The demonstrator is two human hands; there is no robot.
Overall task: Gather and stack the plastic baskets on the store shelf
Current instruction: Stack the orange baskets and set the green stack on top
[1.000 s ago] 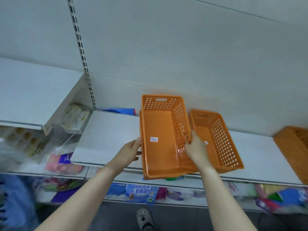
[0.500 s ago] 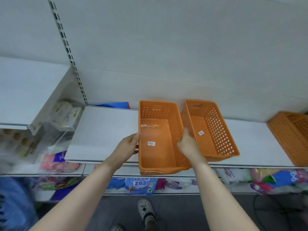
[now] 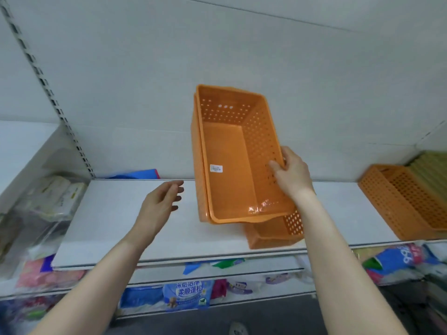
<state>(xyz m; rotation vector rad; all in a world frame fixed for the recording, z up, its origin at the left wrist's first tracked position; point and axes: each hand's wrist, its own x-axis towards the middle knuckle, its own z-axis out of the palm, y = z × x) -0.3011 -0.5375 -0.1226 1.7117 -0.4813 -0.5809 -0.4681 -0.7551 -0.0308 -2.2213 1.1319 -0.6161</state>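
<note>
Orange nested baskets: two, one inside the other, held tilted above the white shelf, near end lowest.
Right hand: thumb and fingers curled over the pair's right perforated wall, gripping it.
Left hand: above the shelf, just left of the pair, fingers loosely spread, touching nothing.
Third orange basket: on the shelf, beneath the pair, partly hidden.
Fourth orange basket: on the shelf's far right end.

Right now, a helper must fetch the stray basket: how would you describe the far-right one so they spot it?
Follow the long white shelf to its right end, past the right hand gripping the nested orange baskets. The lone basket there sits beside an olive-green ribbed thing. Its walls have a finer, denser grid of holes than the others'.
</note>
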